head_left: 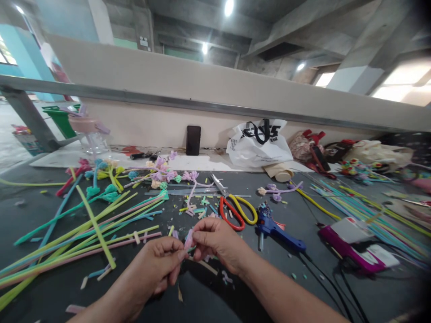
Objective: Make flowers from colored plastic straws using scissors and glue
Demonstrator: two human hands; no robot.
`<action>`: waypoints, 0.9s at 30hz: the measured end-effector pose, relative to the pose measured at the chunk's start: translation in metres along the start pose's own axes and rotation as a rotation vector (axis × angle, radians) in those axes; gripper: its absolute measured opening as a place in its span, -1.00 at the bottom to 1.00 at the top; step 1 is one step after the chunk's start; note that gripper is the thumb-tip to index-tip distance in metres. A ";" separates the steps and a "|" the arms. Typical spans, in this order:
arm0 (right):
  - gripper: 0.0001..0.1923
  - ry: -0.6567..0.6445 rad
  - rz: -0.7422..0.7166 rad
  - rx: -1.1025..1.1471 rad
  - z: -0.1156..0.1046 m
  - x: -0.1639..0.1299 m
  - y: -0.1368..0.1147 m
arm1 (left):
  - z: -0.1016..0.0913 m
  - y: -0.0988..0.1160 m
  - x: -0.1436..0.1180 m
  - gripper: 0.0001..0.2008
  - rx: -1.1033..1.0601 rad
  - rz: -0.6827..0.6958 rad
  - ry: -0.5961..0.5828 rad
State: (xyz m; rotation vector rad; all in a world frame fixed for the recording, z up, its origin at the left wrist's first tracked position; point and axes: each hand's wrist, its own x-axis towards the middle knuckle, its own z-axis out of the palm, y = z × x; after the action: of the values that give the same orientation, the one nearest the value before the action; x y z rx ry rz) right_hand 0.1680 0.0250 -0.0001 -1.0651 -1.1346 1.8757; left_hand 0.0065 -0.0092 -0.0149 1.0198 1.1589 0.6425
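Observation:
Between the fingertips of my left hand (161, 264) and my right hand (218, 242) is a small pink piece of fuzzy craft stem (189, 242). Both hands pinch it just above the dark table; the fingers partly hide its shape. Beyond them lie scissors (235, 206) with one red and one yellow handle loop, blades pointing away. A blue glue gun (279, 231) rests to the right of my right hand. Short cut bits of stem (204, 206) are scattered in front of the hands.
Long fuzzy stems (97, 224) spread across the left, with finished-looking flower pieces (161, 170) behind. A black phone (193, 140) leans against the back board beside a white bag (259, 146). At right are a purple-and-white device (360, 246), cables and more stems (370, 206).

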 end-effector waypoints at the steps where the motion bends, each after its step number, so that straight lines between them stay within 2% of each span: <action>1: -0.72 0.009 -0.004 -0.015 0.001 0.000 0.000 | 0.000 0.001 -0.001 -0.58 -0.003 -0.007 0.003; 9: -0.76 0.039 -0.044 -0.090 0.004 -0.001 0.000 | 0.002 0.006 -0.003 -0.58 -0.018 -0.041 0.019; 16: -0.82 -0.001 -0.062 -0.100 0.000 0.000 0.004 | -0.001 0.008 -0.007 -0.63 -0.068 -0.042 -0.015; 27: -0.85 -0.025 -0.077 -0.082 0.002 0.000 0.003 | -0.001 0.011 -0.007 -0.65 -0.078 -0.041 0.002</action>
State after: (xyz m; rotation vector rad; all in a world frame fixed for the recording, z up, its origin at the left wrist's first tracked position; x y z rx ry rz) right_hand 0.1662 0.0229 -0.0026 -1.0301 -1.2591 1.8008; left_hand 0.0042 -0.0103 -0.0023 0.9279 1.1450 0.6516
